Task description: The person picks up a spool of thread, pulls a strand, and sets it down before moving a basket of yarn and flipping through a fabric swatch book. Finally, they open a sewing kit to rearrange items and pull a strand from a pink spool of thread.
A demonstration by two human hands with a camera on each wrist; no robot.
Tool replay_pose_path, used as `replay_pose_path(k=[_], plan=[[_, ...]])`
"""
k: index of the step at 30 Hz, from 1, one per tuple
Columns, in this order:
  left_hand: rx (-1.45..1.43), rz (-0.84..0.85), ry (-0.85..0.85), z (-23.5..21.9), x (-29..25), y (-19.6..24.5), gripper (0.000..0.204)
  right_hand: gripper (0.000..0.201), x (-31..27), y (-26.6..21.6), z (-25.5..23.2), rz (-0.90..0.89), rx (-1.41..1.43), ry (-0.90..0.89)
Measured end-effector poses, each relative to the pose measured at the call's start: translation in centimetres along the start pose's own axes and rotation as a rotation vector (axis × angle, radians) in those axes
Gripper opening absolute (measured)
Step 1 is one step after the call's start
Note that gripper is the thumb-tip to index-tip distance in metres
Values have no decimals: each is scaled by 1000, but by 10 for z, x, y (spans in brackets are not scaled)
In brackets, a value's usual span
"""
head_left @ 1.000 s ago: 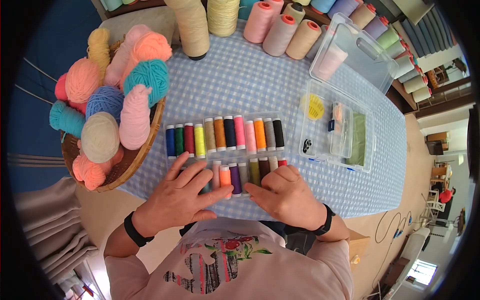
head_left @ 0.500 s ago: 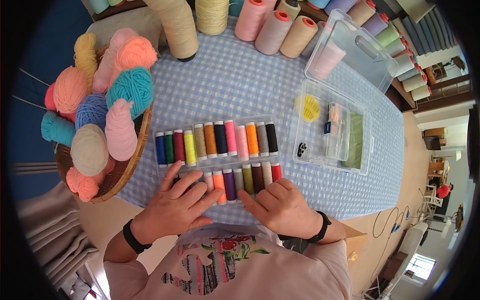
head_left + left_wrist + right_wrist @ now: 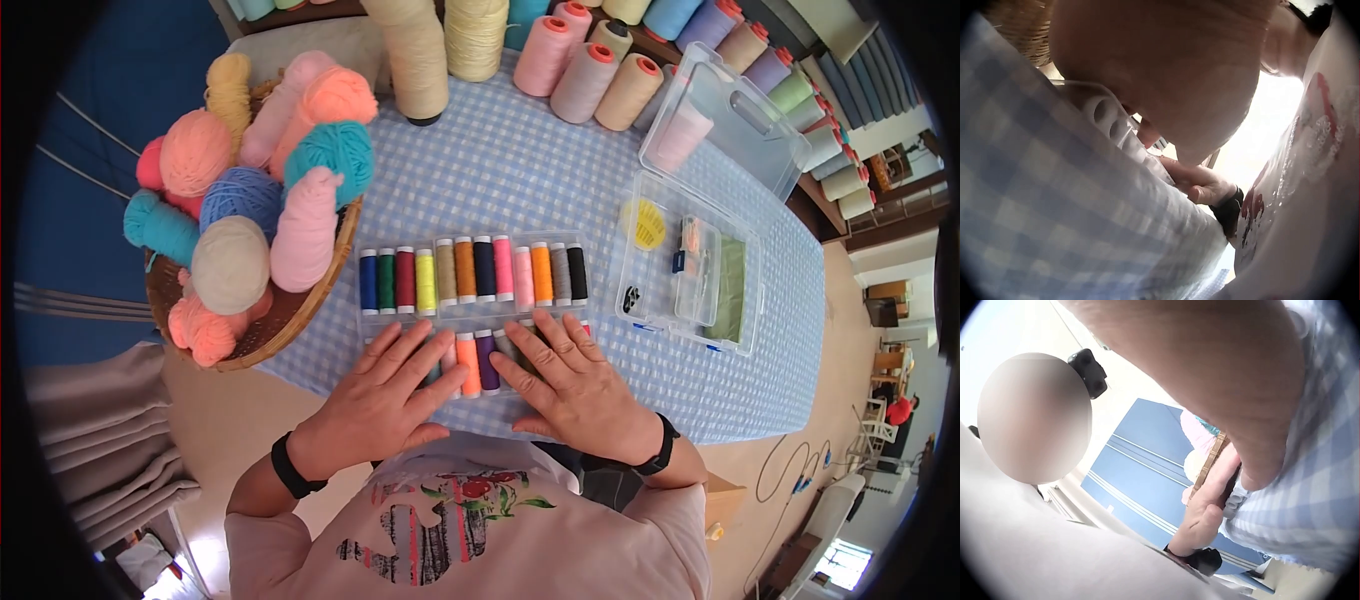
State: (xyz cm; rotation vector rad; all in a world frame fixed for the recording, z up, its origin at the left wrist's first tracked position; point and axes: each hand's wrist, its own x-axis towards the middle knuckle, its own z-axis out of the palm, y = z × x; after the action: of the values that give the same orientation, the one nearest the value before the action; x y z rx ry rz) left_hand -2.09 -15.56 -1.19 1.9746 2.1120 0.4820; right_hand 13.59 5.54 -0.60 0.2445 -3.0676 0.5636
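Observation:
In the head view, a clear plastic case [image 3: 455,316] of thread spools lies on the checked tablecloth, its spools in two rows. My left hand [image 3: 372,398] rests over the left end of the front row, fingers straight and spread. Over the right end, my right hand [image 3: 588,400] lies likewise, its fingers extended across the spools and covering most of them. Between the two hands show an orange spool [image 3: 468,366] and a purple spool [image 3: 487,362]. The far row, from a blue spool [image 3: 369,281] to a black spool [image 3: 577,275], is uncovered.
A wicker basket [image 3: 318,305] of yarn balls stands to the left. On the right lies an opened clear box [image 3: 628,290] with a yellow disc [image 3: 644,224] and green cloth [image 3: 729,290] inside. Large thread cones [image 3: 584,84] line the far edge.
My right hand's curled fingers have straightened and spread over the front row's right end. The left hand stays over the left end. The head view has shifted slightly.

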Motion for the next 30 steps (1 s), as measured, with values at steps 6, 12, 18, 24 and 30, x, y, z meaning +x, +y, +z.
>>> replay_pose_path(k=[6, 12, 18, 24, 30], plan=[[-5, -33, -22, -4, -10, 1, 74, 87, -2, -4, 0, 15, 30, -32], [-24, -76, 39, 2, -20, -1, 76, 87, 0, -13, 4, 53, -140, -64], [-24, -118, 111, 8, -28, -9, 71, 83, -9, -1, 10, 195, -172, 19], [-42, -90, 151, 14, -29, -14, 69, 80, -7, -3, 16, 192, -182, 112], [-41, -74, 186, 14, -31, -17, 66, 80, -6, -4, 17, 197, -163, 113]])
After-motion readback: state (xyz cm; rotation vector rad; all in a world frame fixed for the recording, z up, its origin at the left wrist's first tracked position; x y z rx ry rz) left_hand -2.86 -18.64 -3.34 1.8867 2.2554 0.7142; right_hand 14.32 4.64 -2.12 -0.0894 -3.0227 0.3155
